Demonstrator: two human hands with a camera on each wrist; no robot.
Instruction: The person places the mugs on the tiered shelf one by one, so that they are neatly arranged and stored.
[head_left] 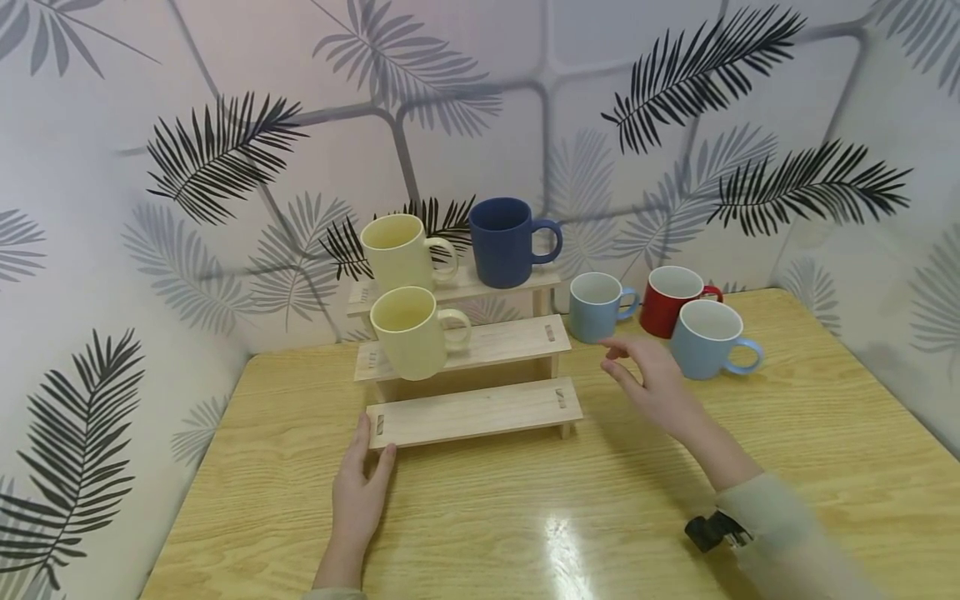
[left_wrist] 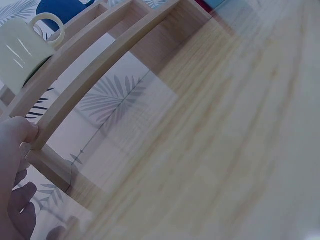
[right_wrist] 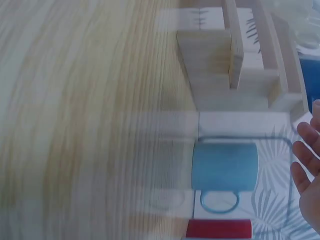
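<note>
Two yellow mugs (head_left: 408,340) and a navy mug (head_left: 500,250) already stood on the tiered wooden rack (head_left: 480,411) the left hand (head_left: 358,487) pinched, while two light-blue mugs (head_left: 699,343) and a red mug (head_left: 662,310) were left on the table (head_left: 480,517) near the empty right hand (head_left: 654,387).

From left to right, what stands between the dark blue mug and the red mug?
The head view shows it: one light blue mug, standing on the table.

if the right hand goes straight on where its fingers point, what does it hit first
Probably the middle step of the wooden rack, at its right end; the right hand points leftward that way. Height is unclear, so it might pass above.
</note>
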